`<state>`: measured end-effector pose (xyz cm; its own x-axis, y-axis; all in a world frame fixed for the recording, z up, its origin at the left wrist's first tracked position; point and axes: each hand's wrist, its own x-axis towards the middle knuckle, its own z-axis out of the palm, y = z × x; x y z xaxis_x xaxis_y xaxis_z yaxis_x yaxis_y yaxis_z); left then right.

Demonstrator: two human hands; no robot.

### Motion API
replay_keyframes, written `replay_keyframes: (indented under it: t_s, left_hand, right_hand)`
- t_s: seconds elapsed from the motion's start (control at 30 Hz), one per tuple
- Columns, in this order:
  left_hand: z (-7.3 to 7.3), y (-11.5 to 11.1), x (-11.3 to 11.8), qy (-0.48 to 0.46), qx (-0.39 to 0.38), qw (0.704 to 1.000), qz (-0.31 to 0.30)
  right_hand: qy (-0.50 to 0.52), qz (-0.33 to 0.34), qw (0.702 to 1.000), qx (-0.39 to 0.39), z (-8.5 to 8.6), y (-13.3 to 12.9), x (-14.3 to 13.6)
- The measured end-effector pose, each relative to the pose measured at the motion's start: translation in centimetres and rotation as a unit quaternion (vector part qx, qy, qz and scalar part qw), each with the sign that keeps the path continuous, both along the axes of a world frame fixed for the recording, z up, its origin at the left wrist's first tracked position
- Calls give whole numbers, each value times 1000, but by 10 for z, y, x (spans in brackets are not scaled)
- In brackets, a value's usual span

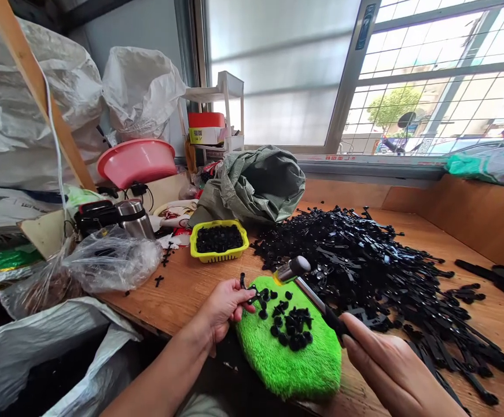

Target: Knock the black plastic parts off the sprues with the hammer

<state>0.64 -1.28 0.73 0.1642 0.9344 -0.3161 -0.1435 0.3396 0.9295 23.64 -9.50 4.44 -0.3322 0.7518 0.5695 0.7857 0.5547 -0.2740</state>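
My left hand is closed on a small black plastic part at the upper left edge of a bright green fluffy cushion. My right hand grips the dark handle of a small hammer. The hammer's head, with a pale face and a yellow end, is raised over the cushion's far edge, close to the part. Several small black round-headed pieces lie loose on the cushion. Beyond the hammer spreads a large heap of flat black plastic parts.
A yellow basket of small black pieces stands behind the cushion, before a grey-green sack. At left are a clear plastic bag, a steel flask, a pink basin and an open white sack. A wooden board edges the table.
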Motion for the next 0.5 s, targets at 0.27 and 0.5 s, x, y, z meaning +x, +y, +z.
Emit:
replay_keyframes:
  t_s: [0.27, 0.5]
  left_hand:
    - [0, -1, 1, -7, 8, 1000, 1]
    - [-2, -1, 2, 27, 24, 999, 17]
  right_hand:
    - [43, -9, 998, -52, -16, -3, 5]
    - [25, 20, 999, -26, -6, 0, -3]
